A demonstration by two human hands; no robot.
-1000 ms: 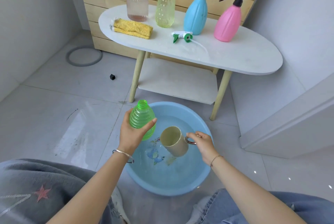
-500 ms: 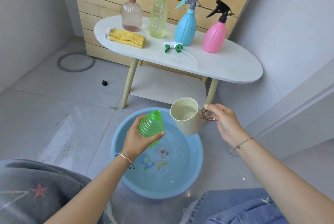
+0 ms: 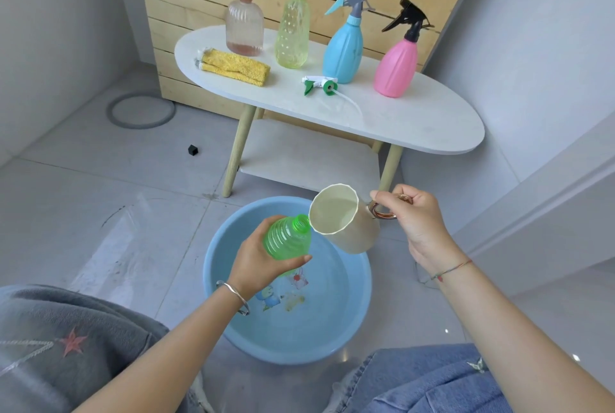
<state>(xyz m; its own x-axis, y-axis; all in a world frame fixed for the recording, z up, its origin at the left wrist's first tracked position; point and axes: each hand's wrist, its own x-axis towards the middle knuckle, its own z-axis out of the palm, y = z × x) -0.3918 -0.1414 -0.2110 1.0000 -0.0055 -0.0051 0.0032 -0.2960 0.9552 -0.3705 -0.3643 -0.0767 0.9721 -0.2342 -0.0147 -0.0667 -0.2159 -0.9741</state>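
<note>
My left hand (image 3: 256,261) grips a green ribbed bottle (image 3: 289,239) with no cap, held over a blue basin (image 3: 219,266) of water on the floor. My right hand (image 3: 411,213) holds a beige mug (image 3: 342,218) by its copper handle. The mug holds water and is tilted to the left, its rim touching the bottle's open neck. A white and green spray head (image 3: 321,85) with its tube lies on the white table (image 3: 416,123).
On the table stand several spray bottles: clear pink (image 3: 244,21), yellow-green (image 3: 292,29), blue (image 3: 346,46), pink (image 3: 397,63). A folded yellow cloth (image 3: 234,67) lies at its left end. A grey ring (image 3: 140,111) and a small black cap (image 3: 192,150) lie on the tiled floor.
My right hand lifted the mug out of the basin's water and brought it up and left to the bottle's neck, tilting it. My left hand kept the bottle over the basin.
</note>
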